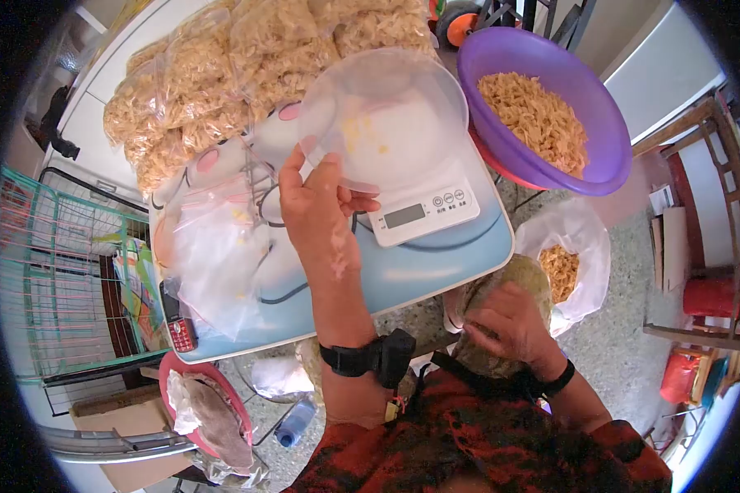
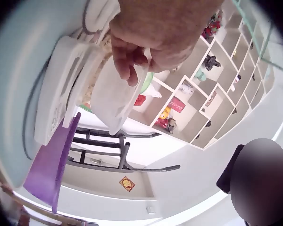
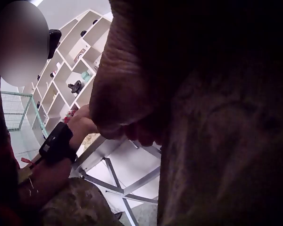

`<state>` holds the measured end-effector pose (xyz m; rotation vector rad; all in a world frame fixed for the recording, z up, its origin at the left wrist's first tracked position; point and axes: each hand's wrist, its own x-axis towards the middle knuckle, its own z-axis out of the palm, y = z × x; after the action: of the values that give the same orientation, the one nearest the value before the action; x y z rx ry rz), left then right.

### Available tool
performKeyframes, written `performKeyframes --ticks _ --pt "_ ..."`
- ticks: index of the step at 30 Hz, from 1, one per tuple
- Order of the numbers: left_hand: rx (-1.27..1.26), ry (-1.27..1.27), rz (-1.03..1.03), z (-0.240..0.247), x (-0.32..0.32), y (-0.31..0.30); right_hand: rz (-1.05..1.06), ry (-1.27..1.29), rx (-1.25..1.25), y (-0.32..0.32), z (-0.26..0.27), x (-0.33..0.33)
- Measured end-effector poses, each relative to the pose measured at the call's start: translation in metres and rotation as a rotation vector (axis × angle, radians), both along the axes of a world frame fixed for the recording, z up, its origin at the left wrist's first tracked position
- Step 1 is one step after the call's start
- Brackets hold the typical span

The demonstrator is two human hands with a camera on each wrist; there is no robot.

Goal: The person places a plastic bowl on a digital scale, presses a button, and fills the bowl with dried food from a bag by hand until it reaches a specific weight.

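Note:
My left hand [image 1: 325, 205] pinches the near-left rim of a translucent plastic bowl [image 1: 419, 99], thumb and fingers around its edge. A few yellowish bits show on the bowl. In the left wrist view the bowl [image 2: 115, 96] is tilted over the white kitchen scale [image 2: 61, 89]. That scale [image 1: 427, 209], with its display and buttons facing me, sits on the blue table [image 1: 460, 259]. My right hand [image 1: 506, 324] rests on my knee with loosely curled fingers and holds nothing. The right wrist view shows that hand [image 3: 127, 94] dark against the trouser leg.
Several filled bags [image 1: 214, 74] of dried strips line the table's back. Flat plastic bags [image 1: 218, 238] and a red phone [image 1: 181, 333] lie at left. A purple basin [image 1: 604, 156] of strips stands right, above an open white bag [image 1: 596, 263] on the floor.

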<state>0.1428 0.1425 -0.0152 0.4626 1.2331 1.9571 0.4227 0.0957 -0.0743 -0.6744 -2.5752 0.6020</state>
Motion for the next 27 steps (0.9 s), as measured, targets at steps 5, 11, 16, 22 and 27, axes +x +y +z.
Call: performKeyframes --ticks 5,11,16,22,27 --pt "0.106 -0.075 0.127 -0.018 -0.014 -0.006 0.004 0.006 -0.11 -0.002 0.005 0.003" --pt "0.166 -0.122 0.197 -0.037 -0.016 -0.003 -0.374 0.401 -0.299 0.046 0.048 -0.012" --pt "0.178 -0.227 0.215 -0.038 0.006 0.008 -0.392 0.535 -0.496 0.098 0.034 -0.059" --pt "0.199 -0.18 0.205 -0.045 0.016 0.01 -0.377 0.476 -0.362 0.115 0.012 -0.082" --pt "0.214 -0.179 0.212 -0.037 0.025 0.009 -0.363 0.419 -0.274 0.106 0.02 -0.085"
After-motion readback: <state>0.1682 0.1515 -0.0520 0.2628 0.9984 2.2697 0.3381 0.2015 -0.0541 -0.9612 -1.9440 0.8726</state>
